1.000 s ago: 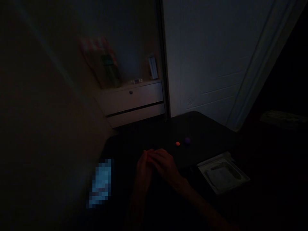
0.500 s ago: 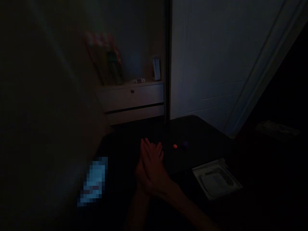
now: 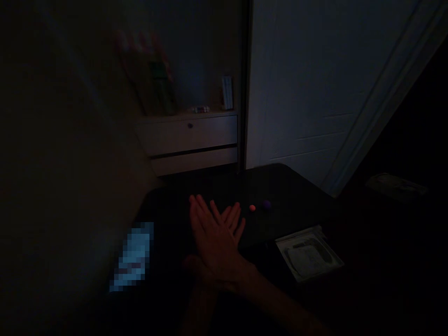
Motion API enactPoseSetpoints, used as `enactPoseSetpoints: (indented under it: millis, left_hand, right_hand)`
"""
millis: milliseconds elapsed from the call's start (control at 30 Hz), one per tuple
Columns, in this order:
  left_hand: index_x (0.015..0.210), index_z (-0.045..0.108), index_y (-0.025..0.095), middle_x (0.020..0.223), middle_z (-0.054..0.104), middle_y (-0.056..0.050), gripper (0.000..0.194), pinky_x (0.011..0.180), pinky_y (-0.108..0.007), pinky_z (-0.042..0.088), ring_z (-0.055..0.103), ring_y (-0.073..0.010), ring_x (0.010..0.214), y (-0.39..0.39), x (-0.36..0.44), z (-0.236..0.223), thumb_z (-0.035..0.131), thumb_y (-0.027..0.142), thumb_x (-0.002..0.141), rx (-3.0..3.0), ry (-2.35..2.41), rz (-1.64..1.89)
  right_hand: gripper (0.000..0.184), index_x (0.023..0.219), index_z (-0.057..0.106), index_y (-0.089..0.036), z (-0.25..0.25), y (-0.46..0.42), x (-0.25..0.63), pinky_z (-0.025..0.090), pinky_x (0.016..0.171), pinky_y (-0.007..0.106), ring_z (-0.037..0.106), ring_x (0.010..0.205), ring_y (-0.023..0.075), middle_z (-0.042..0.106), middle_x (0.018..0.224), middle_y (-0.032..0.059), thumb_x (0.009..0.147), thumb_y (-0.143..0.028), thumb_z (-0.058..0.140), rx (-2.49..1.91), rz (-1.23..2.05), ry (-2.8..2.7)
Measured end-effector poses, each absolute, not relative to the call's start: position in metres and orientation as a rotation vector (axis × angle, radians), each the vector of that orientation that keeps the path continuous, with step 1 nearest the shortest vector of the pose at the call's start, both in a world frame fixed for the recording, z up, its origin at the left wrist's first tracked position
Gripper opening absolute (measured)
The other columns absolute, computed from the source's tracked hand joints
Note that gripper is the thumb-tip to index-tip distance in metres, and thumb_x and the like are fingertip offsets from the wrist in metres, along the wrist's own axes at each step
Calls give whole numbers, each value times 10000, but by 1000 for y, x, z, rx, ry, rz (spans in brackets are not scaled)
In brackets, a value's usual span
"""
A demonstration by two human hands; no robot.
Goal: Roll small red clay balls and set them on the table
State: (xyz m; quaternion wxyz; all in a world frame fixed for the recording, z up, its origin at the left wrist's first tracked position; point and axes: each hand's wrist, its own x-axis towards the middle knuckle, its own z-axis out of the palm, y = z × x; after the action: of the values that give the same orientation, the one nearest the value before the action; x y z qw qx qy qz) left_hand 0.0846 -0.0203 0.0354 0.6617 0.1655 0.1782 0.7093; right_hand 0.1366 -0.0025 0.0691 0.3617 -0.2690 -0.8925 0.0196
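In the dim head view, my right hand lies flat across my left hand, palm against palm, over a dark table. The right fingers point up and to the left, stretched out. From beneath, the left fingers fan out to the upper right, and the left thumb shows at the lower left. Whatever may be between the palms is hidden. Just right of the fingertips, a small orange ball rests on the table. Beside it sits a slightly larger purple ball.
A flat pale packet lies below the table's right front edge. At left is a bright pixelated patch. Behind the table stand a drawer unit, with a bottle-like green object on top, and a pale door.
My hands have slid across each other: the fingers, earlier nearly aligned, now cross and spread apart. The view has tilted slightly. Both balls stay in place on the table.
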Motion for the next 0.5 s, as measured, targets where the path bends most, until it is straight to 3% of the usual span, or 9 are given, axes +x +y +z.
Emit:
enactPoseSetpoints:
  millis: [167,300,367,500]
  left_hand:
    - [1483,570,244,1560,555,-106,517,1251,-511,326,409,-322,1515,-23,78,39,447,465,1033,225,523,1593]
    - [1504,541,352,1629,476,2,541,1270,-490,299,256,-304,1581,-22,101,37,369,541,1027,277,538,1846]
    - [1527,502,394,1659,424,35,563,1268,-513,295,184,-295,1598,-23,112,34,351,585,1019,305,554,1788]
    - [1546,488,332,1643,454,-34,573,1269,-534,274,221,-306,1588,-29,97,43,343,542,1034,260,472,1601]
  right_hand:
    - [768,1630,27,54,74,14,146,132,1297,599,-43,1620,302,43,1730,246,1066,-347,361,-764,48,-2306]
    - [871,1630,148,28,72,-11,142,144,1298,599,-20,1620,325,118,1728,221,1012,-486,483,-551,-56,-2441]
    - [892,1639,162,-13,74,-19,138,152,1299,593,-8,1622,313,121,1736,182,1000,-541,490,-501,-73,-2452]
    - [877,1659,43,-45,79,2,144,124,1260,698,-32,1616,359,56,1742,188,1014,-460,470,-763,-6,-2282]
